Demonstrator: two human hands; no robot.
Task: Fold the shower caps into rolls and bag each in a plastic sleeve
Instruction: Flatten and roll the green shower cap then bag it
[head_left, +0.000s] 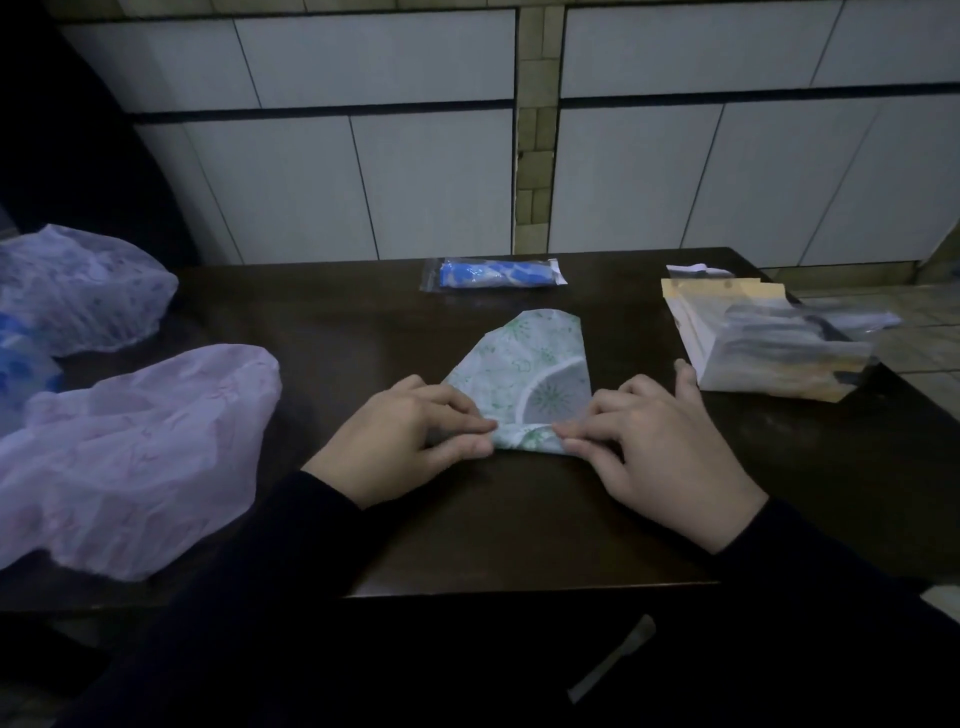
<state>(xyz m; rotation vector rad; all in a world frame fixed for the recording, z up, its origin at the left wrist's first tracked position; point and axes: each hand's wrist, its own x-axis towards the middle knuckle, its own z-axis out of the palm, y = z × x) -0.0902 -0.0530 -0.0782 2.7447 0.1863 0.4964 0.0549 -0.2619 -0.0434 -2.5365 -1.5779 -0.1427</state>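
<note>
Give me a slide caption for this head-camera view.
Both hands, left and right, pinch the near edge of a green-patterned shower cap, starting its roll.

Dim, bluish, soft; warped edges

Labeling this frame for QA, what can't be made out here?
- Sleeve stack, head view: motion-blurred, count and print unreadable.
- Near edge of the green cap: covered by the left hand and right hand, so how far it is rolled is unclear.
- Blue caps: cut off by the left frame edge.
- Pale strip below the table: too dark to identify.
</note>
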